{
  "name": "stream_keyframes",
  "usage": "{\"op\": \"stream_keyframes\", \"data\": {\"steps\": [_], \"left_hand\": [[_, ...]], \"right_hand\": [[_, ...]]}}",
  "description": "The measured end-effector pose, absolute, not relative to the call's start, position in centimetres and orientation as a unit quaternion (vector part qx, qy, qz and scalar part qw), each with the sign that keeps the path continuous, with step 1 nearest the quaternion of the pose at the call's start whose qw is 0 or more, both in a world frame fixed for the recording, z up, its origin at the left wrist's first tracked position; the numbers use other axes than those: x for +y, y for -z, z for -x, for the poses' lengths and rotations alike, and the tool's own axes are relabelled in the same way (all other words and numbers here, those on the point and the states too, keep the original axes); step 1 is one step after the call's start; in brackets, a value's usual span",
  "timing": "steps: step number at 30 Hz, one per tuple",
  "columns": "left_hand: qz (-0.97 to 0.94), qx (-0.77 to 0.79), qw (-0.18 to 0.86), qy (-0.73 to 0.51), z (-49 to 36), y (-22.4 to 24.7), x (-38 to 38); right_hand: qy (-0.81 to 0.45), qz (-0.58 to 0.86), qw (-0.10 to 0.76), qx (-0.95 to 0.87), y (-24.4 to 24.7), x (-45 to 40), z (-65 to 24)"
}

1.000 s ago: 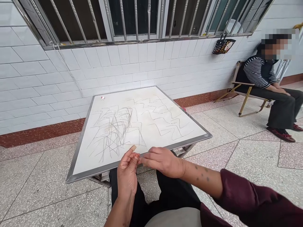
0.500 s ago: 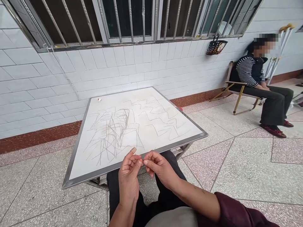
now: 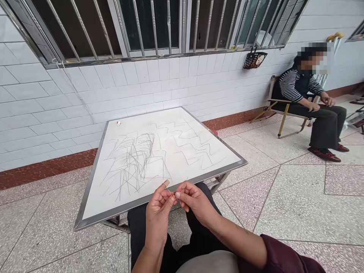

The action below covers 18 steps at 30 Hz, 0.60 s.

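Note:
Just past the near edge of the table (image 3: 196, 176), my left hand (image 3: 157, 212) and my right hand (image 3: 196, 203) meet, fingertips nearly touching. Each pinches thumb against fingers on a thin, pale strand (image 3: 170, 190), of which only a short curved piece shows between them. What kind of strand it is cannot be made out. A tan wrap, like tape or a bandage, covers one fingertip of my left hand. Many thin dark strands (image 3: 143, 151) lie across the white tabletop, tangled at the left and in zigzag rows at the right.
A small white and red item (image 3: 118, 123) sits at the table's far left corner. Behind stands a white tiled wall (image 3: 113, 89) with a barred window. A small dark basket (image 3: 255, 60) hangs below it. At right a person (image 3: 301, 91) sits on a folding chair.
Both my hands stay pinched together, shifted slightly right in the view, and the pale strand shows more clearly. The seated person has raised and parted their hands. The view has turned slightly.

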<state>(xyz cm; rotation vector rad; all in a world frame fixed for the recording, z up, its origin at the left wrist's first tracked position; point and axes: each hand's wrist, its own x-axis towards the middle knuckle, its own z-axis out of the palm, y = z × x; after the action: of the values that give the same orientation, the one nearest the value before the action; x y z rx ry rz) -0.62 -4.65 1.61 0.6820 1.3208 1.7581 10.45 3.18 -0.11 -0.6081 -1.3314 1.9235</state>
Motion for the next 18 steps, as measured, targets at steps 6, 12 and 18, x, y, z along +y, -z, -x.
{"op": "stream_keyframes", "data": {"steps": [6, 12, 18], "left_hand": [[-0.295, 0.530, 0.434, -0.666, 0.7, -2.3, -4.9], [-0.308, 0.513, 0.469, -0.649, 0.6, -1.8, -4.8], [-0.329, 0.511, 0.479, -0.633, 0.9, -1.2, -4.6]], "right_hand": [[-0.735, 0.246, 0.365, -0.516, 0.3, 3.3, -11.1], [-0.757, 0.243, 0.387, -0.467, 1.1, 3.3, -11.4], [-0.752, 0.228, 0.387, -0.483, 1.0, 3.1, -11.6]]}}
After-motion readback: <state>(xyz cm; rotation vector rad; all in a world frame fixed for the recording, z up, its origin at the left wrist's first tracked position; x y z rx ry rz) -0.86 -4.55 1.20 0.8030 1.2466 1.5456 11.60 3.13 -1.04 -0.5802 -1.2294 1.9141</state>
